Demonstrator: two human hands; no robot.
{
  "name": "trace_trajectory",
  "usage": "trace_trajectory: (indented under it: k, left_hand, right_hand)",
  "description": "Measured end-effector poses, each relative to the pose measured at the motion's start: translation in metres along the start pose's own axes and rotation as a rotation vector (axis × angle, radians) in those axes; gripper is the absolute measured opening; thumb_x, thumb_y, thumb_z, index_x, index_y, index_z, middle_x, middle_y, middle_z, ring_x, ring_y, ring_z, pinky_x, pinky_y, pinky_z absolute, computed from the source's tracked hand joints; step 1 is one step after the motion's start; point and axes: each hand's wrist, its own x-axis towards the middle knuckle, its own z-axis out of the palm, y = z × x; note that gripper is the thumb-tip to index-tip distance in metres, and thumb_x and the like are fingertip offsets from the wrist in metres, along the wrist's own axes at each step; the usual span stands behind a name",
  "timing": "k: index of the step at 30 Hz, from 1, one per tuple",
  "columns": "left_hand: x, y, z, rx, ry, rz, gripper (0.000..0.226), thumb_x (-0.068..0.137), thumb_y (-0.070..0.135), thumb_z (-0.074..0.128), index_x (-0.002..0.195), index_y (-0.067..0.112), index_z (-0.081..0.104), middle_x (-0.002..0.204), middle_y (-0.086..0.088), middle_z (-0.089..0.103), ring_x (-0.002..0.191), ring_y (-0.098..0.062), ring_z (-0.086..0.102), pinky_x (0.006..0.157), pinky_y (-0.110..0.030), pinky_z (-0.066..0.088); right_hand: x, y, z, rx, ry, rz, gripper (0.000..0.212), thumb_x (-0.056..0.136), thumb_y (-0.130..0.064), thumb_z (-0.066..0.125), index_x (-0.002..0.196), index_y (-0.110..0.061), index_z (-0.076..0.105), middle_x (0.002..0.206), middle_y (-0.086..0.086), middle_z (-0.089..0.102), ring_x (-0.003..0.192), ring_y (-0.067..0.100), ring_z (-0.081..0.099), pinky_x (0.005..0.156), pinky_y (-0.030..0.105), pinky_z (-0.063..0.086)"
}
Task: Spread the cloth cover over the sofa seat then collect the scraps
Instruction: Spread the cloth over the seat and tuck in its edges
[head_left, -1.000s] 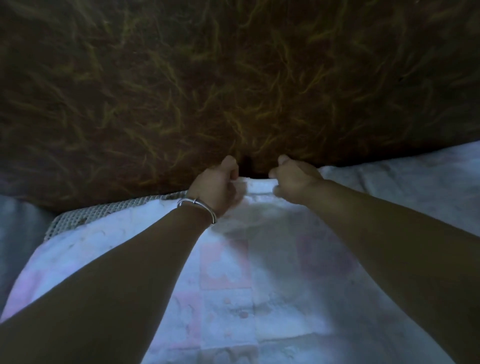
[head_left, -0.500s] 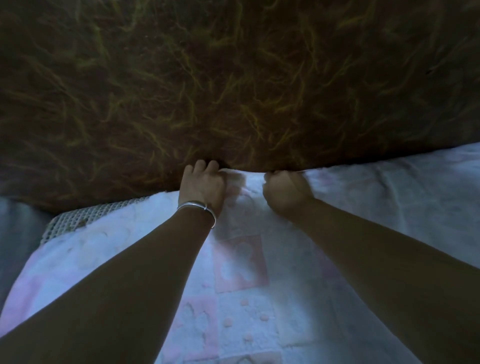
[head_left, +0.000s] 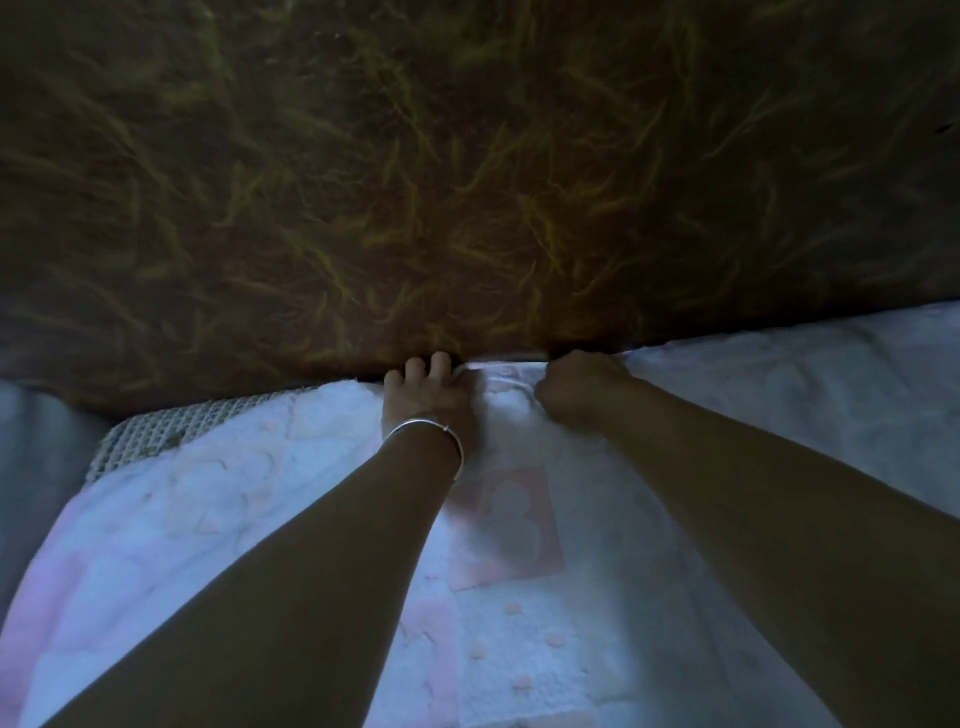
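Note:
A white and pale pink patchwork cloth cover lies over the sofa seat, its far edge at the crease under the brown backrest. My left hand, a metal bangle on the wrist, lies flat on the cloth with straight fingers pushed into the crease. A little to its right, my right hand is curled at the same edge, and the cloth bunches around its fingers. No scraps are visible.
A strip of grey mesh underlay sticks out from under the cloth at the left. Beyond it is a grey-blue surface. The backrest fills the whole upper half of the view. The light is dim.
Both hands held the cloth's edge just short of the crease, then carried it up to the backrest. My left hand flattened out and slid its fingers into the gap.

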Motion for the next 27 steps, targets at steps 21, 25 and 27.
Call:
trace_trajectory:
  k: [21,25,27]
  left_hand:
    - [-0.061,-0.163,0.002,-0.411,0.036,0.297,0.053,0.081,0.042,0.060,0.131,0.039,0.047,0.118,0.001,0.068,0.108,-0.022,0.065,0.087,-0.026,0.051]
    - [-0.078,-0.189,0.006,-0.367,-0.121,0.256,0.050,0.080,0.033,0.069,0.127,0.021,0.054,0.127,-0.005,0.063,0.117,-0.022,0.058,0.091,-0.022,0.040]
    - [-0.087,-0.199,0.006,-0.468,-0.179,0.194,0.053,0.079,0.031,0.072,0.128,0.017,0.056,0.127,-0.008,0.063,0.116,-0.024,0.058,0.091,-0.024,0.043]
  right_hand:
    - [-0.026,-0.148,-0.042,0.108,0.366,0.128,0.032,0.094,-0.015,0.046,0.123,-0.012,0.059,0.126,0.015,0.051,0.117,0.032,0.050,0.091,0.037,0.044]
    - [-0.035,-0.155,-0.049,0.089,0.344,0.219,0.030,0.095,-0.009,0.045,0.118,-0.013,0.064,0.122,0.011,0.061,0.114,0.029,0.059,0.089,0.035,0.048]
    - [-0.036,-0.161,-0.052,0.141,0.351,0.223,0.028,0.095,-0.007,0.045,0.114,-0.011,0.065,0.116,0.012,0.065,0.109,0.030,0.063,0.083,0.034,0.049]
